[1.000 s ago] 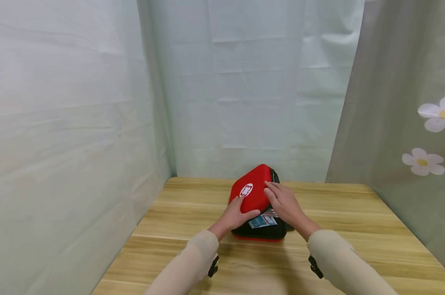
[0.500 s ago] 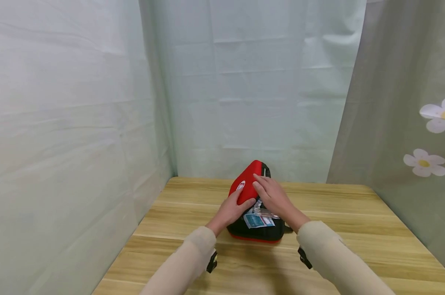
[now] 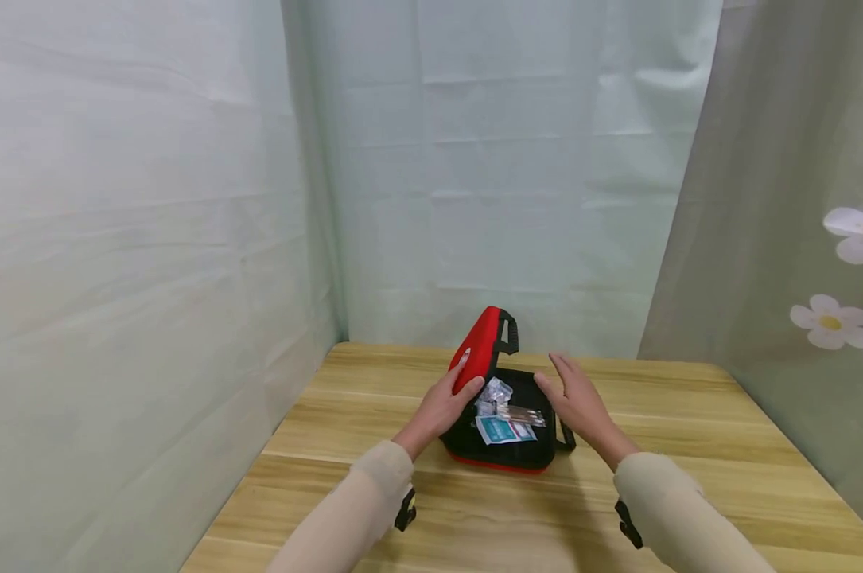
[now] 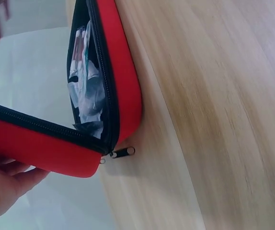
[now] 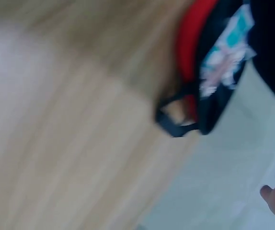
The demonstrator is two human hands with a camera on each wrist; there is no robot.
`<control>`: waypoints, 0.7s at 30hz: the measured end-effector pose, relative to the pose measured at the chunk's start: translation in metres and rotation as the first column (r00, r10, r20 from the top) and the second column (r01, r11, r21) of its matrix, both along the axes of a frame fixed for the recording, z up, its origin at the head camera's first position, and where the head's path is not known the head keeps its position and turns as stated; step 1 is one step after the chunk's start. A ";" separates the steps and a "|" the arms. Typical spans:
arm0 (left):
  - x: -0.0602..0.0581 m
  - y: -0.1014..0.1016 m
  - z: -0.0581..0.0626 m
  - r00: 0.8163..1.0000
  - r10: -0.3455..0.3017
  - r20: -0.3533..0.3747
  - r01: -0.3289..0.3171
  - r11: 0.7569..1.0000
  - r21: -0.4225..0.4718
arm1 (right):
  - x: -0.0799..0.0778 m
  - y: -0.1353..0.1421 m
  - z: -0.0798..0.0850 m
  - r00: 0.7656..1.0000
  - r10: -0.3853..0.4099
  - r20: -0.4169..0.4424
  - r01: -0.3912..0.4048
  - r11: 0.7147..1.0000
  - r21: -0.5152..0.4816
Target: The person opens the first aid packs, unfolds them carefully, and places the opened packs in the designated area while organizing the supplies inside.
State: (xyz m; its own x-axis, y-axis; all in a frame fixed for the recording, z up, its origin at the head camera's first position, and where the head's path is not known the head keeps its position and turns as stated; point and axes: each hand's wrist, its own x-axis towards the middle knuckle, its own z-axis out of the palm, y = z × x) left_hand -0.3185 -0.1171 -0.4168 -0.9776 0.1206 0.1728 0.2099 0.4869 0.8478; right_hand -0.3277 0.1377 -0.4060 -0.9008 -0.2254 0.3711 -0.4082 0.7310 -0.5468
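A red first-aid case [image 3: 476, 350] stands half open on the table, its lid tilted up and leaning left. My left hand [image 3: 440, 406] holds the lid, fingers on its red outer face and thumb at the rim. In the left wrist view, this hand [image 4: 1, 184] lies against the outside of the lid [image 4: 41, 148]. Inside the black base sit a blue-and-white packet [image 3: 504, 430], a clear pack of thin sticks [image 3: 522, 415] and a crumpled clear bag [image 3: 495, 392]. My right hand [image 3: 580, 402] hovers, fingers spread, over the base's right side, holding nothing.
The case rests on a wood-grain table [image 3: 689, 461]. A black handle [image 3: 565, 438] sticks out at the base's right; another handle [image 3: 508, 333] hangs from the lid. Pale curtains [image 3: 503, 175] enclose the back and sides. A zipper pull [image 4: 123, 152] dangles near the hinge.
The lid has swung up and to the left, baring the packets inside. My right hand has come off the lid and moved right; my left hand has stayed with the lid.
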 end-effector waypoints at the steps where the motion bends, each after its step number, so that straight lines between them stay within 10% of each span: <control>1: 0.000 -0.001 0.000 1.000 0.003 0.006 -0.003 1.000 0.008 | 0.001 0.004 -0.007 0.999 -0.006 0.033 0.006 1.000 0.016; 11: 0.002 -0.021 -0.001 1.000 0.025 0.002 -0.025 0.998 0.057 | 0.008 0.007 -0.072 0.968 -0.007 0.252 -0.010 0.998 0.067; 21: 0.002 -0.040 0.003 0.998 0.042 -0.049 -0.036 0.992 0.118 | 0.014 0.002 -0.088 0.954 -0.017 0.299 -0.014 0.995 0.102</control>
